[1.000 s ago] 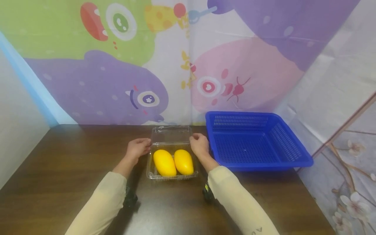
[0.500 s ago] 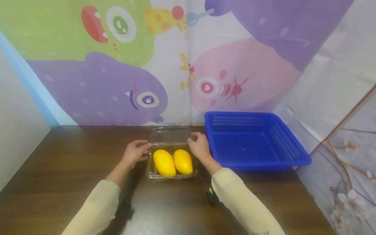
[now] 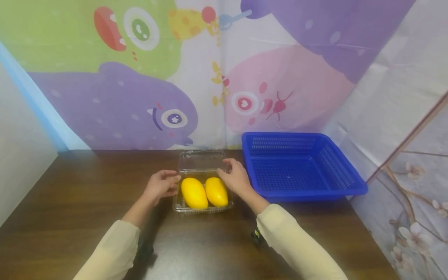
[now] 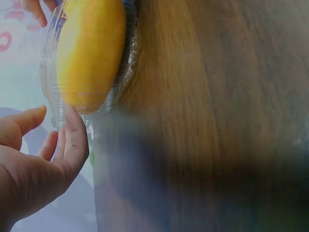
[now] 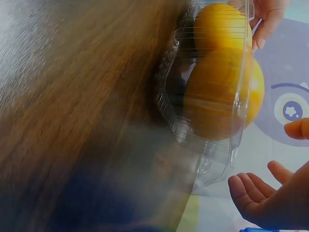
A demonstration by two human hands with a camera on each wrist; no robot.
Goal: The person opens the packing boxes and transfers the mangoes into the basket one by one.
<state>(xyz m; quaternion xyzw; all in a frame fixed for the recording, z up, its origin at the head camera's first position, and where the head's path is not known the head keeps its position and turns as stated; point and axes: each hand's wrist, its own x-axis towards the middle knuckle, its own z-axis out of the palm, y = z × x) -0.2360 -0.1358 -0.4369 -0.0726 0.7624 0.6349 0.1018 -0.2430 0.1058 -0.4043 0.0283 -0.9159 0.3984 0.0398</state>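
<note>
Left hand: fingers loose, beside the box
Right hand: fingers loose, near its other side
Inside: two yellow mangoes

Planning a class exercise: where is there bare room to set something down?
Bare: the table left of the left grip, the stretch between the sleeves in front of the clear box, and inside the blue basket. Crowded: the box, holding two yellow fruits, with the right grip on its basket side.
</note>
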